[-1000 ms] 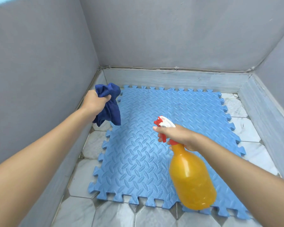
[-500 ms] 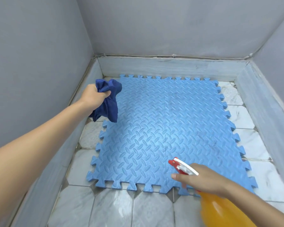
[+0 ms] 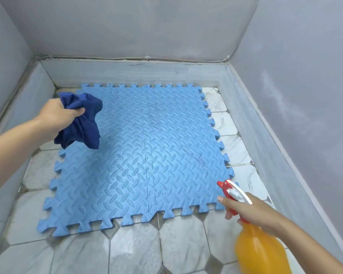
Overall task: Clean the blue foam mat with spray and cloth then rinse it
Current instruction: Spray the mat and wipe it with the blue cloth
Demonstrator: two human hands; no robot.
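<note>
The blue foam mat (image 3: 147, 155), with a tread pattern and puzzle-cut edges, lies flat on the tiled floor. My left hand (image 3: 57, 113) grips a bunched dark blue cloth (image 3: 83, 123) held just above the mat's far left part. My right hand (image 3: 251, 210) holds an orange spray bottle (image 3: 259, 252) by its neck at the mat's near right corner. The bottle's red and white trigger head (image 3: 232, 191) points toward the mat, with my index finger stretched out along the front of the red trigger.
The floor (image 3: 139, 252) has pale marble-look octagonal tiles, and a wet patch shows in front of the mat. A low grey tiled skirting (image 3: 127, 73) runs around the floor on three sides, with grey walls above it.
My right hand has drawn the bottle back from over the mat's centre to its near right corner. My left hand has shifted the cloth inward from the mat's left edge to over the mat.
</note>
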